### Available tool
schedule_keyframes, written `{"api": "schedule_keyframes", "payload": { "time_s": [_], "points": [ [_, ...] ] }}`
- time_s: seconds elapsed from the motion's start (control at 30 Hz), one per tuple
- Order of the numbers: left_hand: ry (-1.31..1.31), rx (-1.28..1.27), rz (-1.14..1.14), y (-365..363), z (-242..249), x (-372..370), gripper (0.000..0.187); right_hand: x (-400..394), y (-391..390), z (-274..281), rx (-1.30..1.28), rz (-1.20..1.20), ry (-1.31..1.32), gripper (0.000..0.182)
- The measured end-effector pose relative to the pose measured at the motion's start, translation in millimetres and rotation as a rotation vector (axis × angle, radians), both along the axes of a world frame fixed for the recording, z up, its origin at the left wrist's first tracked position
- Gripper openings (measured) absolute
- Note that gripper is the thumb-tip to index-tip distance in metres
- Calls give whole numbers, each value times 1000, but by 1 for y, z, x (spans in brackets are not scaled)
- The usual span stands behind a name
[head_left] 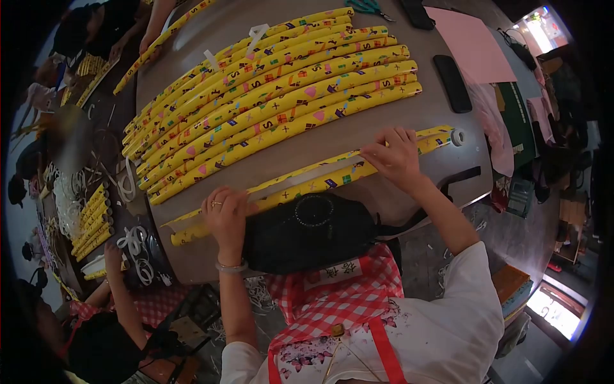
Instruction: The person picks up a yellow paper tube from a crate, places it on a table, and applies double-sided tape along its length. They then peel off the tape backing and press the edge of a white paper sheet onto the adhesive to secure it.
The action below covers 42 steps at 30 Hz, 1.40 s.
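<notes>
A roll of yellow printed wrapping paper lies along the near edge of the table, with its loose edge lifted and a pale strip along it. Near the left end, my left hand, wearing a ring and a bracelet, is closed on the paper. Farther right, my right hand pinches the upper edge with thumb and fingers. A white ring-shaped piece, perhaps a tape roll, sits at the right end. Below the roll rests a black bag with a dotted circle.
Several finished yellow rolls lie stacked side by side beyond my hands. A black phone-like case, green-handled pliers and a pink sheet are at the right. Co-workers sit at the left, one hand near smaller yellow rolls.
</notes>
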<state>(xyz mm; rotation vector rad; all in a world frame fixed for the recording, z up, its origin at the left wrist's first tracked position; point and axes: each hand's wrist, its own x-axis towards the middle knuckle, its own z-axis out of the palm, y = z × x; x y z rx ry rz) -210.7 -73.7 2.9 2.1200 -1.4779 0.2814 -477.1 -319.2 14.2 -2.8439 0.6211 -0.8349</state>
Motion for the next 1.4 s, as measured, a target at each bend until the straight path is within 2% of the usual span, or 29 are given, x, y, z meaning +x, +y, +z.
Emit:
{"api": "schedule_keyframes", "payload": {
  "time_s": [0.27, 0.37, 0.57, 0.67, 0.83, 0.93, 1.03, 1.23, 1.3, 1.37, 1.4],
  "points": [
    [-18, -2, -3, -1, -1, 1, 15, -3, -2, -1, 47, -85, -98, 25],
    [4, 17, 11, -1, 0, 0, 15, -10, -6, -2, 19, -138, -91, 27],
    [-16, -3, 15, -1, -3, 2, 14, -5, -3, 5, 38, -87, -7, 31],
    [40, -29, -11, -2, -2, 2, 14, 8, -2, 5, 54, 21, -16, 24],
    [61, -107, 9, 0, -1, 3, 10, 13, -3, -6, 41, 35, 33, 21],
    [61, -149, 29, 2, -5, 4, 20, 17, 1, -2, 61, 33, 45, 21],
    [59, -142, 25, 1, -6, 5, 10, 16, 0, -6, 34, -18, 71, 21],
    [60, -106, 71, -12, -16, 11, 24, 25, -1, -15, 49, -82, 95, 20],
    [-22, -206, 97, -16, -17, 15, 36, 29, 0, -18, 81, -94, 118, 19],
    [26, -202, 132, -14, -17, 15, 31, 32, -2, -21, 138, 111, 126, 20],
    [72, -195, 159, -13, -17, 15, 27, 35, -1, -23, 132, 119, 128, 20]
  ]
}}
